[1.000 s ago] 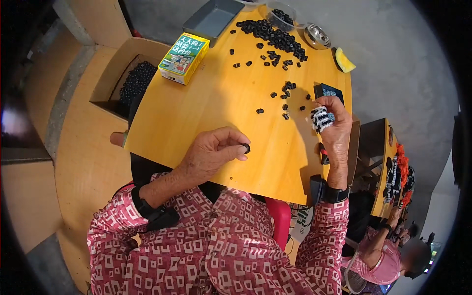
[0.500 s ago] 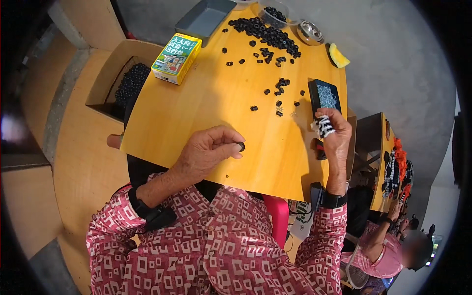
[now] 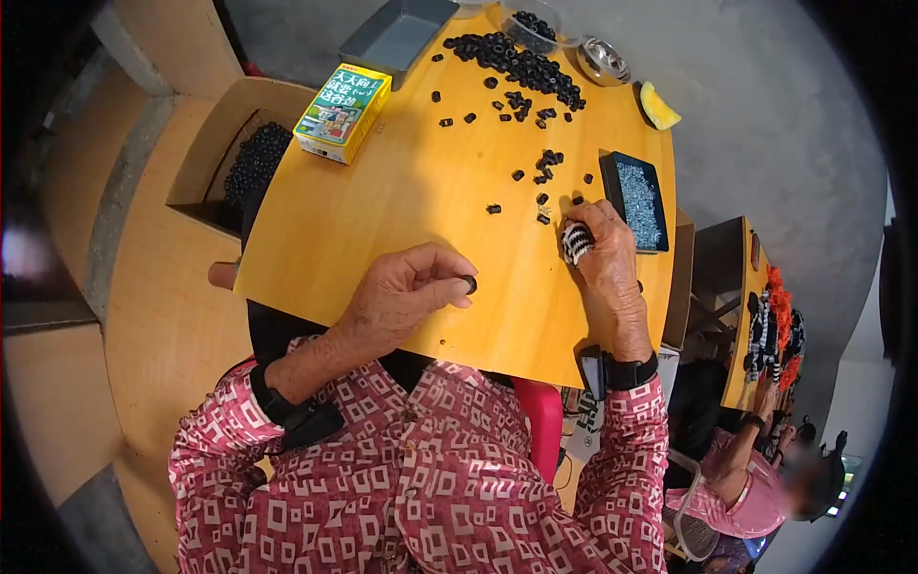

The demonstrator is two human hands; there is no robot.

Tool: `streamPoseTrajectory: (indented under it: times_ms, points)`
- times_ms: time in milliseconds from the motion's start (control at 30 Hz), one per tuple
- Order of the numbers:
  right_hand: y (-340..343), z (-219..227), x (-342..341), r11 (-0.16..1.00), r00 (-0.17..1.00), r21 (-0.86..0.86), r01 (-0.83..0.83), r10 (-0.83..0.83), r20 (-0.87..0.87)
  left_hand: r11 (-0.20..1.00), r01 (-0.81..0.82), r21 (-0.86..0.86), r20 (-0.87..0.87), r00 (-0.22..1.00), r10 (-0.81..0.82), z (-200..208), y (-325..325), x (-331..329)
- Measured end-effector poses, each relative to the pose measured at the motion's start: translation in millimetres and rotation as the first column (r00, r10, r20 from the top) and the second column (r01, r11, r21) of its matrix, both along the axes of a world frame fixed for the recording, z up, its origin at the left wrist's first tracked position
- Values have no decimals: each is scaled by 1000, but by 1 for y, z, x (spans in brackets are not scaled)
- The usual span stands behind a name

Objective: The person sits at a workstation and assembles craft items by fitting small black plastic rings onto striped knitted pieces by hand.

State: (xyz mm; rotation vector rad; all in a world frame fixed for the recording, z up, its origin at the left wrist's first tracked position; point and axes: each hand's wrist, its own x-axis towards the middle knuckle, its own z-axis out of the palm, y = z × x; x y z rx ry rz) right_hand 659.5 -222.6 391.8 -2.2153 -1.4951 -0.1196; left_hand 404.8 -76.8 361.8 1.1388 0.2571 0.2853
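My left hand [image 3: 406, 292] is closed above the near part of the wooden table [image 3: 382, 220]. Between its thumb and forefinger it pinches a small round black part [image 3: 469, 284]. Toward the right edge, my right hand [image 3: 604, 258] is closed, with a black-and-white striped, cloth-like piece [image 3: 577, 242] at its fingers. Whether that piece is held or wrapped around a finger, I cannot make out. Just right of this hand lies a shallow black tray [image 3: 643, 201] of tiny silvery pieces. Loose black parts [image 3: 548, 163] are scattered beyond my right fingertips.
A big pile of black parts [image 3: 512, 65] spreads at the far side, by a clear bowl [image 3: 562, 40] and a metal bowl [image 3: 604, 63]. A yellow-green box [image 3: 344, 112], a grey tray [image 3: 392, 43] and a yellow wedge [image 3: 658, 107] stand along the edges. A co-worker [image 3: 741, 488] sits at right.
My right hand has moved left from over the black tray to the table beside it, the striped piece still at its fingers. My left hand has stayed in place with the black part.
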Motion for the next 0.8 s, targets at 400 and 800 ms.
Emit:
streamPoseTrajectory:
  times_ms: [400,800]
  points:
    - [-15,53,-6,954,941,197,224,-159,-299,1000,3,-13,-5,1000,-3,0,1,-2]
    - [13,0,-10,999,997,14,48,-49,57,1000,-1,-12,-4,1000,1,0,0,-1]
